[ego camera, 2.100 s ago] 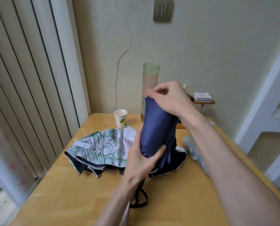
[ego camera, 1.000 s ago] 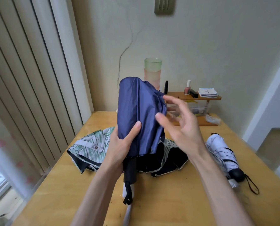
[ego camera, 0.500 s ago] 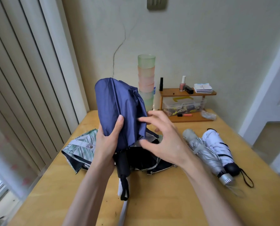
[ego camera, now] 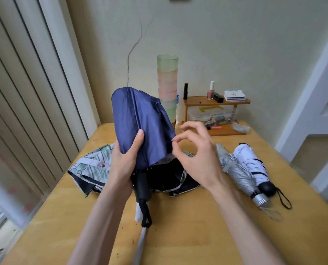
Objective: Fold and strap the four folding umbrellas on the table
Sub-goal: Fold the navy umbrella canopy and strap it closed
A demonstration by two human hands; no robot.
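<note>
My left hand (ego camera: pixel 124 163) grips a navy blue folding umbrella (ego camera: pixel 140 123) upright above the table, thumb on the gathered canopy; its black handle (ego camera: pixel 143 188) and wrist loop hang below. My right hand (ego camera: pixel 195 153) is at the canopy's right edge, thumb and forefinger pinching the fabric there. Under both hands a green leaf-print umbrella (ego camera: pixel 94 165) with a black lining lies spread loose on the table. At the right, a silver umbrella (ego camera: pixel 239 175) and a white umbrella (ego camera: pixel 253 163) with a black handle lie folded side by side.
The wooden table (ego camera: pixel 188 236) stands against the wall. A tall stack of pastel cups (ego camera: pixel 167 87) rises at the back. Beside it is a small wooden shelf (ego camera: pixel 216 102) with bottles, cards and a clear box. Vertical blinds (ego camera: pixel 25 92) hang at the left.
My left hand has kept its grip on the blue umbrella, which tilted left. My right hand left the top, opened, then came to the canopy's right edge and pinched it.
</note>
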